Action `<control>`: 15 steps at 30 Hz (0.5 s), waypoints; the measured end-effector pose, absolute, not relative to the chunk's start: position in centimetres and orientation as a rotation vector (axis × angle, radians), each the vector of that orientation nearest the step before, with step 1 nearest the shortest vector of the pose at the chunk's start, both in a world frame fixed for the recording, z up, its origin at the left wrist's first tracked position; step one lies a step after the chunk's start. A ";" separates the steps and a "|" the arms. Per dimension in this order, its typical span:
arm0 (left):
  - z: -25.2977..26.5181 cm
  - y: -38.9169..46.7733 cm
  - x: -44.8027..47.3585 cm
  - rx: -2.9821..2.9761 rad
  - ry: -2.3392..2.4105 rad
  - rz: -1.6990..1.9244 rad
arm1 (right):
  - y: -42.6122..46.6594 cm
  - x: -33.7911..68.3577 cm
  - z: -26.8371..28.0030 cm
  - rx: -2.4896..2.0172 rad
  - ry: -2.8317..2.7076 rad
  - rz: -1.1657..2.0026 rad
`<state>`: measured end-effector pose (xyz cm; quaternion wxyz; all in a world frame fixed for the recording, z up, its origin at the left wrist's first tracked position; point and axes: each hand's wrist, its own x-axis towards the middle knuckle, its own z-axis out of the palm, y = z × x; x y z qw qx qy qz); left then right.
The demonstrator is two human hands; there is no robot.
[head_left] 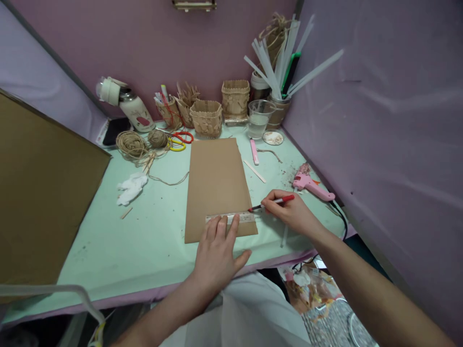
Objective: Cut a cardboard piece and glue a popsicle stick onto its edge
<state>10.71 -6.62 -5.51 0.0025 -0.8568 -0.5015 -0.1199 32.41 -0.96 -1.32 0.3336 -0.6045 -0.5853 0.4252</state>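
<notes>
A brown cardboard sheet [217, 178] lies on the pale green table in front of me. Across its lower part runs a clear ruler [246, 218]. My left hand [219, 250] lies flat with fingers spread, its fingertips pressing the ruler onto the cardboard. Off the sheet's right edge, my right hand [289, 212] pinches a pen [277, 200] with a red end. The pen's tip meets the cardboard near the ruler's upper right edge. Beneath my right hand a thin translucent stick [284, 237] is partly hidden.
A pink glue gun [311, 186] lies right of my hand, its cord over the table edge. Beyond the cardboard are a pink cutter [254, 152], a wooden stick [254, 171], scissors [183, 139], twine [132, 145] and a cup of water [259, 120]. A large cardboard panel [43, 193] stands left.
</notes>
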 end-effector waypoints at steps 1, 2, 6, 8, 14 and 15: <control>-5.5 -6.6 10.7 -2.688 -1.571 -0.376 | -1.0 32.6 -1.4 -1.585 -1.525 1.105; -5.5 -6.6 10.7 -2.688 -1.570 -0.377 | -1.0 32.8 -1.4 -1.591 -1.522 1.101; -5.5 -6.6 10.7 -2.684 -1.567 -0.383 | -1.2 33.2 -1.7 -1.604 -1.517 1.064; -5.5 -6.6 10.7 -2.679 -1.568 -0.388 | -1.4 33.3 -1.9 -1.598 -1.482 1.021; -5.6 -6.7 10.6 -2.669 -1.567 -0.396 | -3.3 33.0 -2.9 -1.451 -1.443 0.895; -5.6 -6.7 10.6 -2.670 -1.566 -0.399 | -3.7 32.9 -3.2 -1.433 -1.524 0.841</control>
